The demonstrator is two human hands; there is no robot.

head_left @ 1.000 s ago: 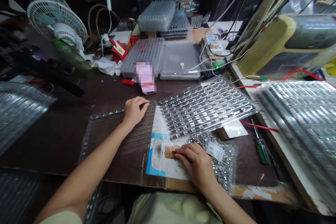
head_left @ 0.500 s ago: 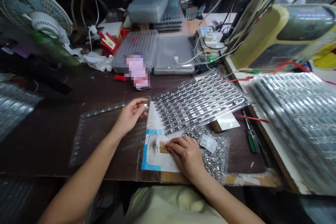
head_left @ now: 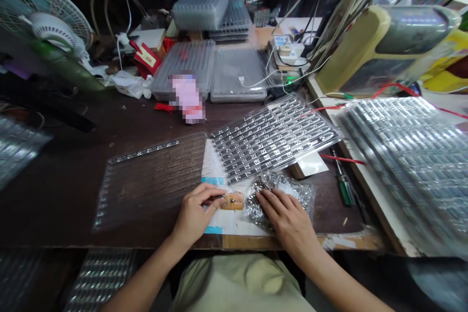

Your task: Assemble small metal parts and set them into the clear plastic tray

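My left hand [head_left: 193, 215] sits at the near edge of the work area, with finger and thumb pinched on a small metal part [head_left: 218, 199] beside an orange pad [head_left: 232, 201]. The part is tiny and only partly visible. My right hand [head_left: 287, 219] lies on a clear plastic bag of small silver parts [head_left: 266, 201], fingers spread at its opening. Behind my left hand is a clear blister tray [head_left: 153, 180] with one row of parts along its far side. A tray [head_left: 274, 139] filled with rows of dark-and-silver parts lies beyond my hands.
Stacked clear trays [head_left: 405, 165] fill the right side, beside a green-handled screwdriver [head_left: 343, 190] and a red wire [head_left: 341, 159]. Farther back are more trays [head_left: 185, 69], a power strip [head_left: 288, 49], a pixelated phone [head_left: 187, 99] and a fan [head_left: 47, 24].
My left hand has moved from the blister tray's far row down to the orange pad. My right hand has moved off the pad onto the bag. The view has shifted slightly.
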